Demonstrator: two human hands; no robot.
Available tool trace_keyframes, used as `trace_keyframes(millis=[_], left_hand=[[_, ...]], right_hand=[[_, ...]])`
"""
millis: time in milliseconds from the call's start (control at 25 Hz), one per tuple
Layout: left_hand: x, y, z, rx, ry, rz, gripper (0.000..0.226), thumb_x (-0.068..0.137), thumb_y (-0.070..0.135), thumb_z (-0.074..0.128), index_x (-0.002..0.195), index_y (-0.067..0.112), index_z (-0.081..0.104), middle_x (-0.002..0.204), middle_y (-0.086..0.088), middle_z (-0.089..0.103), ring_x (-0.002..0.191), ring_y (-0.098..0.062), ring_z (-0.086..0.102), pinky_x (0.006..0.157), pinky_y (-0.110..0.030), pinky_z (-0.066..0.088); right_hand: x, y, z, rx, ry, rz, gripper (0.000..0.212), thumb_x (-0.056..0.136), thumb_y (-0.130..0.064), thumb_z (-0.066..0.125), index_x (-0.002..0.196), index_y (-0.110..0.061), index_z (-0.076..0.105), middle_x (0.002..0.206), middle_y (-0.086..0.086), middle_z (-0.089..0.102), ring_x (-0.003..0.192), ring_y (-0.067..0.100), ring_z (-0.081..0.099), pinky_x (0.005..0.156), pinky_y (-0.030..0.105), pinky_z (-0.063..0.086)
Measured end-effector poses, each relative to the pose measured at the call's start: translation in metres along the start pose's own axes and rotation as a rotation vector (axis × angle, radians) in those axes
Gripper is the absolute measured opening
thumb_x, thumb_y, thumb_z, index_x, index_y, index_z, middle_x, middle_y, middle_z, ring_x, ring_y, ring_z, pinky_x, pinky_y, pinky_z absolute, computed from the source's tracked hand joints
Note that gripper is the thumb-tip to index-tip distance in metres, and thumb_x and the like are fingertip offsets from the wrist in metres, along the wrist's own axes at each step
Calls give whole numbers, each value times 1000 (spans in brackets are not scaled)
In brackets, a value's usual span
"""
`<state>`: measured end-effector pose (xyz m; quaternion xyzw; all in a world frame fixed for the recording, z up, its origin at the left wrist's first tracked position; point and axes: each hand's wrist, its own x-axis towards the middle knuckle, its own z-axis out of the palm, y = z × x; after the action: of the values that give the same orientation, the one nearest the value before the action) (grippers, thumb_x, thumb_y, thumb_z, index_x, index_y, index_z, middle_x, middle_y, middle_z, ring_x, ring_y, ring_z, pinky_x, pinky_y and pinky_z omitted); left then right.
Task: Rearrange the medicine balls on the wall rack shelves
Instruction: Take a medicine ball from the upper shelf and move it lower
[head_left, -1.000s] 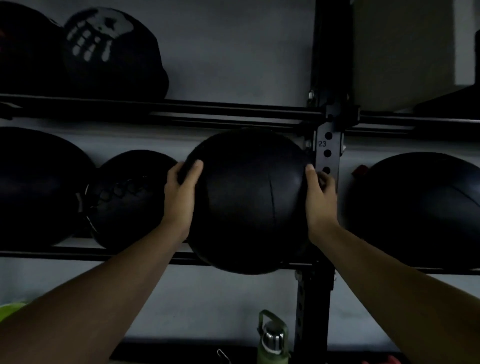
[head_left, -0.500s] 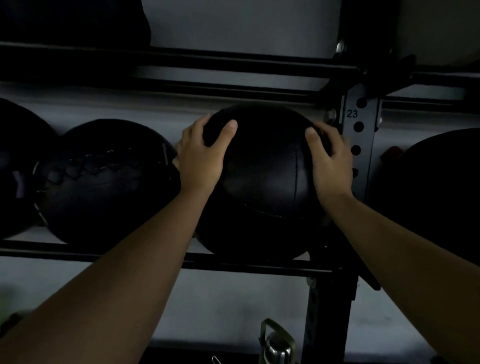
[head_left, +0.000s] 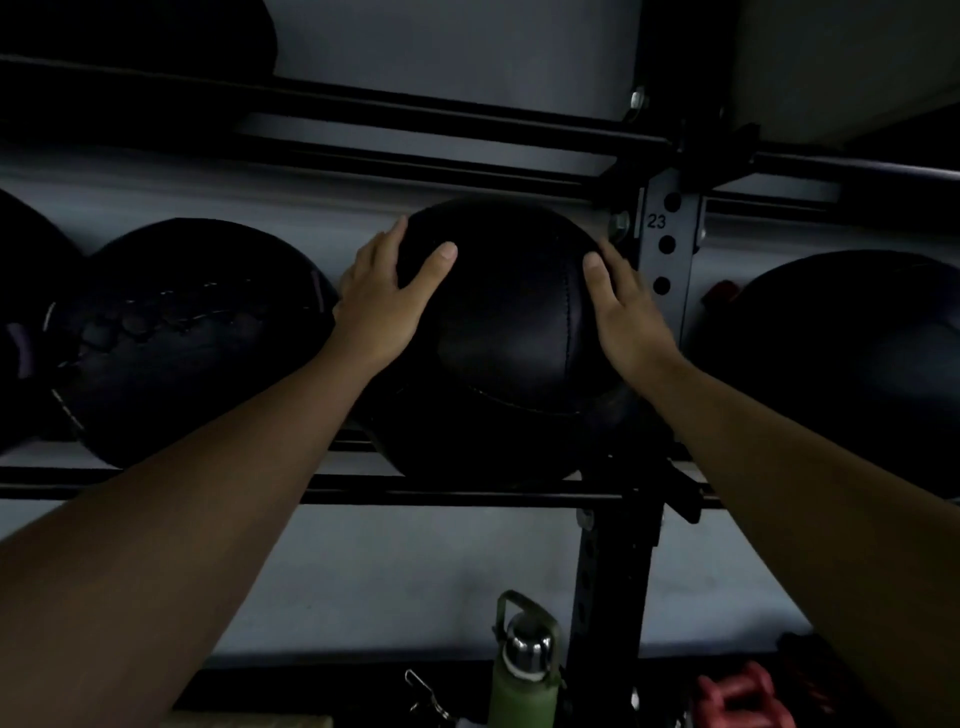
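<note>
A black stitched medicine ball (head_left: 511, 343) rests on the middle shelf rails (head_left: 447, 496) of the black wall rack, just left of the upright post (head_left: 667, 260) marked 23. My left hand (head_left: 384, 301) lies flat on the ball's upper left side, thumb spread across its front. On the upper right side my right hand (head_left: 626, 312) presses against it, beside the post. Both hands hold the ball between them. Another black ball (head_left: 192, 332) with worn print sits directly to the left, close to my left hand.
A further ball (head_left: 21, 322) sits at the far left and a large one (head_left: 852, 364) right of the post. The upper shelf rails (head_left: 415, 119) run overhead with a ball (head_left: 156, 36) on them. Below stand a green bottle (head_left: 524, 670) and a red object (head_left: 737, 696).
The ball has gone back from in front of the rack onto the middle shelf rails. My hands slid from its sides up to its top, and the view has moved closer.
</note>
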<state>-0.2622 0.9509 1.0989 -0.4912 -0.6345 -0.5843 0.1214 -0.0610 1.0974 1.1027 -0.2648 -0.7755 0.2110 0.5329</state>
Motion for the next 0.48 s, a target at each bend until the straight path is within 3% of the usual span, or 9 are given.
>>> trace_keyframes(millis=[120,200,280,360,400,480], left_hand=[[-22,-11,-13,67,-115,51,81,100,71,41,167,40,9,178,0,7,164,-26,4,131,-57,9],[-51,-26,-19,69,-126,107,78,103,61,47,167,36,10,178,-2,7,164,-27,6,128,-49,14],[-86,-47,-23,63,-50,176,70,103,50,57,163,27,30,170,-8,26,156,-28,27,119,-39,31],[-119,-70,-21,61,-2,204,44,101,40,64,138,18,55,142,-7,52,126,-26,56,98,-37,51],[-136,-81,-19,36,-85,157,30,101,38,64,124,18,61,125,-2,60,109,-21,62,87,-38,54],[-174,-102,-10,35,-418,34,15,102,36,62,108,23,65,106,5,66,91,-14,64,80,-37,53]], right_hand=[[-21,-9,-3,-86,30,58,64,107,-59,24,166,-36,17,175,5,18,162,27,17,128,47,16],[-47,-13,-2,-127,66,98,62,109,-55,26,166,-33,17,174,7,19,160,30,22,125,44,22],[-80,-11,1,-145,82,158,61,108,-55,32,165,-36,21,171,9,27,156,33,32,123,44,29],[-120,-1,3,-155,74,223,57,106,-52,41,160,-34,34,158,11,48,139,31,52,112,42,45],[-146,4,4,-188,57,268,52,105,-47,46,155,-30,43,148,10,58,127,27,60,99,36,48],[-202,14,3,-269,0,388,43,105,-38,53,146,-24,54,132,9,68,102,23,65,80,26,43]])
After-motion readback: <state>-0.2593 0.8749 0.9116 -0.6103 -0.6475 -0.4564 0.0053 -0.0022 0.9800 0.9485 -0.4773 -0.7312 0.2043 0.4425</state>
